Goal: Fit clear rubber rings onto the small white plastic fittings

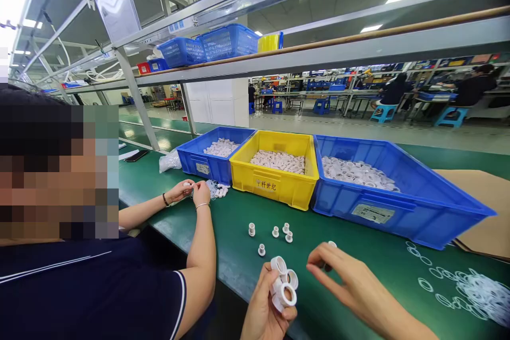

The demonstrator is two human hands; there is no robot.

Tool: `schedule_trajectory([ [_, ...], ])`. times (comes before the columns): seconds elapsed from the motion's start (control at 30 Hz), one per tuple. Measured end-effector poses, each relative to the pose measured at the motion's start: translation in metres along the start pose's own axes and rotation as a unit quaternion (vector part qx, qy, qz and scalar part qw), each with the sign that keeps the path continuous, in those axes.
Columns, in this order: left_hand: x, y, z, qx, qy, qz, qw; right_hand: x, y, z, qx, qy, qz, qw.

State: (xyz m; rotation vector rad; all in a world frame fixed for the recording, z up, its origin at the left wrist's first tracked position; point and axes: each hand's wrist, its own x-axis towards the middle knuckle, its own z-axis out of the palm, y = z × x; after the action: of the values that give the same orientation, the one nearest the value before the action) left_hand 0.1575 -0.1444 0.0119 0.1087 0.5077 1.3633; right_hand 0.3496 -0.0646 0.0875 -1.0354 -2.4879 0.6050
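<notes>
White plastic bushings (282, 289) bunched in left hand (265, 305); loose bushings (275, 232) standing beyond its fingers. Right hand (354, 281) narrow, cannot tell if holding. Gathering step, seemingly; next move calls for steady left hold.

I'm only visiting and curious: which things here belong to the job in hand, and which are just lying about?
Apparently in use:
White collars in the left hand
Small flanged white pieces on the bench
Perhaps the loose thin rings

Apparently idle:
Brown cardboard
Black phone-like object
Blue mesh baskets overhead
</notes>
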Motion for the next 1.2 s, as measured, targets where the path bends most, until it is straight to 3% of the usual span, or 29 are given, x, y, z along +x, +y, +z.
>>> schedule_trajectory([
  [0.17,-0.003,-0.005,0.008,0.006,0.042,0.016,0.999,-0.007,-0.047,0.026,0.027,-0.048,-0.066,0.996],
  [0.37,-0.004,-0.003,0.003,0.007,0.070,0.032,0.997,-0.006,-0.052,0.048,0.020,-0.063,-0.053,0.996],
  [0.5,-0.002,-0.002,-0.008,0.002,0.084,0.028,0.996,-0.002,-0.055,0.043,0.071,-0.083,-0.062,0.992],
  [0.6,0.002,-0.001,-0.023,-0.018,0.096,0.027,0.995,0.018,-0.054,0.033,0.120,-0.075,-0.048,0.989],
  [0.7,0.007,-0.001,-0.039,-0.042,0.094,0.029,0.994,0.053,-0.044,0.030,0.077,-0.008,-0.055,0.995],
  [0.8,0.007,-0.002,-0.050,-0.055,0.079,0.027,0.995,0.095,-0.032,0.041,-0.012,0.031,-0.069,0.997],
  [0.93,0.004,0.000,-0.059,-0.050,0.063,0.025,0.996,0.134,-0.022,0.067,-0.059,0.016,-0.087,0.994],
  [1.1,0.004,0.001,-0.065,-0.051,0.075,0.026,0.996,0.153,-0.021,0.092,-0.115,-0.007,-0.102,0.988],
  [1.2,0.005,0.000,-0.064,-0.050,0.069,0.022,0.996,0.154,-0.021,0.093,-0.124,-0.004,-0.104,0.987],
])
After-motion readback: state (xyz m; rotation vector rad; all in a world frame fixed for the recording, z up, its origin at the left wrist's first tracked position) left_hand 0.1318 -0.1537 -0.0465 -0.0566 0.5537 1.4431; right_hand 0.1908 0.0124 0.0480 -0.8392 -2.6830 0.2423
